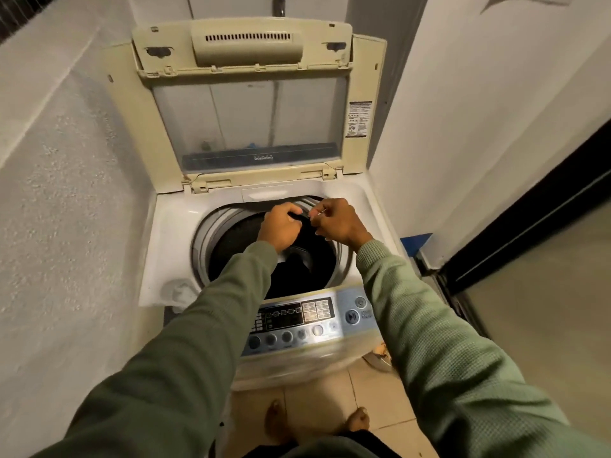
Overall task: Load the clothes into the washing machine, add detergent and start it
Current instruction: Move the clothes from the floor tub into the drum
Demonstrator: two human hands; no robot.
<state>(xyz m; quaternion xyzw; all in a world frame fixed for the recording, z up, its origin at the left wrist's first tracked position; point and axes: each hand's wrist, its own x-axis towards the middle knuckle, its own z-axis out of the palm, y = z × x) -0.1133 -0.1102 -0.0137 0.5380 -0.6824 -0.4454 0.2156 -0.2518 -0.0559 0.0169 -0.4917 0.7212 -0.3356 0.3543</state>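
A cream top-loading washing machine (172, 239) stands before me with its lid (246, 107) raised upright. Both my hands are over the open drum (231, 239). My left hand (281, 228) grips a dark garment (305, 239) that hangs down into the drum. My right hand (342, 223) pinches the same garment's upper edge, just right of the left hand. The drum's inside is dark and what lies in it is hard to make out. The control panel (297, 320) with buttons and a start button sits at the machine's near edge, between my forearms.
A rough white wall (66, 193) runs close along the left. Another white wall (479, 110) and a dark-framed door (529, 226) close in on the right. A blue object (415, 244) sits by the machine's right side. My bare feet stand on beige floor tiles (317, 404).
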